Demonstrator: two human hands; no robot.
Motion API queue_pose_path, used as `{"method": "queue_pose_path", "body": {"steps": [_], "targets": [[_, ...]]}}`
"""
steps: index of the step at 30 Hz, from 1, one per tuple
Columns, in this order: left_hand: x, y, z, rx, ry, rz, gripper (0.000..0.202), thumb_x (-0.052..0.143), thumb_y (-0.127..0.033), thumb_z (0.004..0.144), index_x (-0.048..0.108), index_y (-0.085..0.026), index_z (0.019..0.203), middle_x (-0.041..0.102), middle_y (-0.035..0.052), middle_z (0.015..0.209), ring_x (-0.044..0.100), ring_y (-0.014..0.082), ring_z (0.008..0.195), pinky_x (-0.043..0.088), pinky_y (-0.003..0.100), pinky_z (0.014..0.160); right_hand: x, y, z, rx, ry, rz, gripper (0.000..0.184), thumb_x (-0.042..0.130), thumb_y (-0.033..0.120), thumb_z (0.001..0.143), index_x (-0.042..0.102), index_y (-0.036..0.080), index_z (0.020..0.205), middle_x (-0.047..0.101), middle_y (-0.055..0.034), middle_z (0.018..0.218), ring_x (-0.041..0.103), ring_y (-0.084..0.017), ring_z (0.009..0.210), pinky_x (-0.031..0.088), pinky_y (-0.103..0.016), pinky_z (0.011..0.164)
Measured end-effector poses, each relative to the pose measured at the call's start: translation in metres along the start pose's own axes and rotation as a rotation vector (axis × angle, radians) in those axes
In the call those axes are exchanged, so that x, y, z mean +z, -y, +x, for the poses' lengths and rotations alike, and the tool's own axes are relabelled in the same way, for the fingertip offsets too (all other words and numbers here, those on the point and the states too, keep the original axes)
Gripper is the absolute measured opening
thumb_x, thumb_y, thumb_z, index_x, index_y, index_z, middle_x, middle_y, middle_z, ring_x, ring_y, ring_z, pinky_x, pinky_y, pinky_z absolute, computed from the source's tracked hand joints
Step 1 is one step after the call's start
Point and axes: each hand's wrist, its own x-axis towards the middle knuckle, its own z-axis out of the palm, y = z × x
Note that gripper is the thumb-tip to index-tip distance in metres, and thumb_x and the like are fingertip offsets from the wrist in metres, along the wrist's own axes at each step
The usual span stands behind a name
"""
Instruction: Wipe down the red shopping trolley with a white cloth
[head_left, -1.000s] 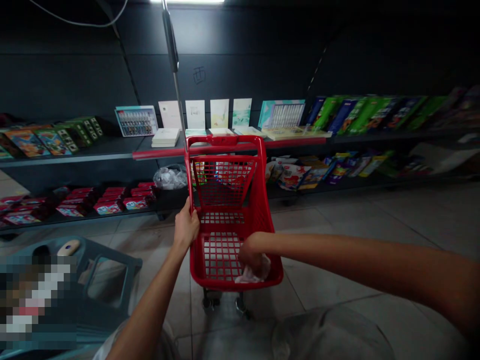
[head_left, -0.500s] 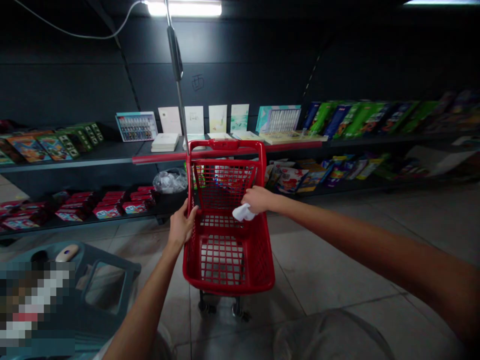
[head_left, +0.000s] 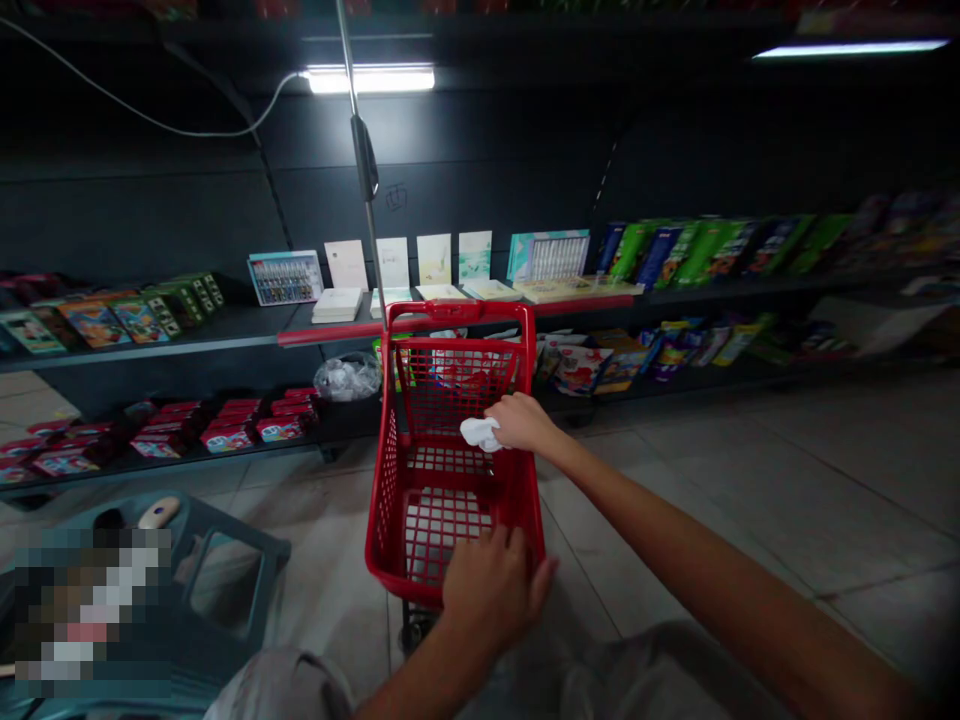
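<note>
The right hand (head_left: 521,423) pinches a soft, light white cloth (head_left: 478,433) just inside the red plastic shopping cart (head_left: 457,315), by its grid back wall. The left hand (head_left: 491,590) curls over the near rim, a good hold on the stiff, light cart. Open tile floor (head_left: 697,520) lies right of the cart.

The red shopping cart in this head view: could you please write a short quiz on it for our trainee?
1. True or false: the right hand holds a white cloth.
2. Which part of the red shopping cart does the left hand touch: A near rim, B top handle, C wheels?
3. Which stand higher, the pale cards or the red boxes?
Key: 1 true; 2 A; 3 the pale cards.
</note>
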Motion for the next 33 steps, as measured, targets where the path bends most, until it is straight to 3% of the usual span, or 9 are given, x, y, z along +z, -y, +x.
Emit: {"method": "queue_pose_path", "body": {"steps": [4, 6, 11, 16, 20, 23, 29, 31, 33], "targets": [[0.008, -0.007, -0.009, 0.297, 0.232, 0.041, 0.049, 0.041, -0.052, 0.101, 0.072, -0.017, 0.089, 0.076, 0.01, 0.082, 0.073, 0.0243, 0.071, 0.052, 0.035, 0.066, 0.003, -0.002, -0.017, 0.058, -0.101, 0.114, 0.022, 0.056, 0.025, 0.089, 0.074, 0.019, 0.1, 0.075, -0.0091, 0.105, 0.065, -0.024, 0.102, 0.041, -0.031, 0.086], [0.01, 0.001, -0.012, 0.41, 0.248, 0.065, 0.04, 0.049, -0.047, 0.098, 0.072, -0.017, 0.086, 0.077, 0.0092, 0.082, 0.072, 0.0233, 0.069, 0.05, 0.033, 0.061, 0.004, -0.002, -0.025, 0.068, -0.158, 0.186, 0.023, 0.054, 0.023, 0.09, 0.072, 0.02, 0.104, 0.074, -0.0068, 0.109, 0.062, -0.022, 0.107, 0.039, -0.03, 0.09], [0.016, 0.026, -0.024, 0.5, 0.216, 0.087, 0.027, 0.061, -0.041, 0.088, 0.071, -0.018, 0.077, 0.074, 0.0065, 0.072, 0.066, 0.0199, 0.059, 0.042, 0.031, 0.055, 0.003, 0.004, -0.043, 0.095, -0.177, 0.239, 0.019, 0.054, 0.023, 0.09, 0.071, 0.02, 0.098, 0.073, -0.0067, 0.1, 0.06, -0.021, 0.099, 0.038, -0.03, 0.088], [0.008, 0.055, -0.034, 0.512, 0.109, 0.087, 0.033, 0.06, -0.046, 0.089, 0.07, -0.021, 0.07, 0.069, 0.0028, 0.061, 0.059, 0.0149, 0.052, 0.035, 0.03, 0.054, 0.01, 0.014, -0.056, 0.194, -0.273, 0.352, 0.023, 0.053, 0.025, 0.088, 0.071, 0.019, 0.101, 0.071, -0.0092, 0.099, 0.06, -0.023, 0.094, 0.04, -0.031, 0.088], [-0.004, 0.078, -0.031, 0.458, 0.045, 0.068, 0.043, 0.059, -0.054, 0.089, 0.065, -0.021, 0.062, 0.065, 0.0006, 0.056, 0.055, 0.0125, 0.05, 0.032, 0.03, 0.055, 0.023, 0.02, -0.063, 0.248, -0.58, 0.57, 0.03, 0.046, 0.024, 0.088, 0.066, 0.015, 0.108, 0.069, -0.0133, 0.104, 0.06, -0.026, 0.103, 0.044, -0.034, 0.097], [-0.013, 0.089, -0.026, 0.457, 0.051, 0.047, 0.033, 0.065, -0.048, 0.084, 0.065, -0.022, 0.065, 0.066, 0.0005, 0.064, 0.059, 0.0129, 0.057, 0.034, 0.029, 0.056, 0.032, 0.016, -0.067, 0.412, -0.829, 0.724, 0.032, 0.043, 0.025, 0.087, 0.061, 0.014, 0.11, 0.066, -0.0155, 0.108, 0.062, -0.026, 0.105, 0.049, -0.035, 0.096], [-0.011, 0.095, -0.018, 0.359, -0.034, -0.021, 0.019, 0.052, -0.03, 0.094, 0.069, -0.022, 0.097, 0.072, 0.0048, 0.098, 0.067, 0.0168, 0.083, 0.044, 0.029, 0.068, 0.057, -0.042, -0.075, 0.923, -1.196, 0.704, 0.047, 0.044, 0.026, 0.086, 0.049, 0.01, 0.13, 0.06, -0.0219, 0.127, 0.061, -0.029, 0.123, 0.049, -0.043, 0.105], [-0.006, 0.095, -0.013, 0.327, -0.048, 0.0, 0.025, 0.047, -0.03, 0.097, 0.069, -0.021, 0.107, 0.071, 0.0057, 0.096, 0.066, 0.0179, 0.082, 0.045, 0.032, 0.07, 0.071, -0.063, -0.079, 1.038, -1.229, 0.714, 0.049, 0.045, 0.025, 0.084, 0.049, 0.01, 0.13, 0.06, -0.0222, 0.128, 0.062, -0.03, 0.122, 0.051, -0.045, 0.104], [-0.001, 0.093, -0.009, 0.292, -0.076, 0.046, 0.032, 0.043, -0.032, 0.101, 0.067, -0.021, 0.118, 0.071, 0.0063, 0.093, 0.065, 0.0199, 0.083, 0.045, 0.035, 0.075, 0.085, -0.075, -0.083, 1.074, -1.16, 0.757, 0.051, 0.044, 0.022, 0.082, 0.049, 0.01, 0.132, 0.063, -0.0202, 0.123, 0.065, -0.03, 0.117, 0.053, -0.044, 0.1]]}}
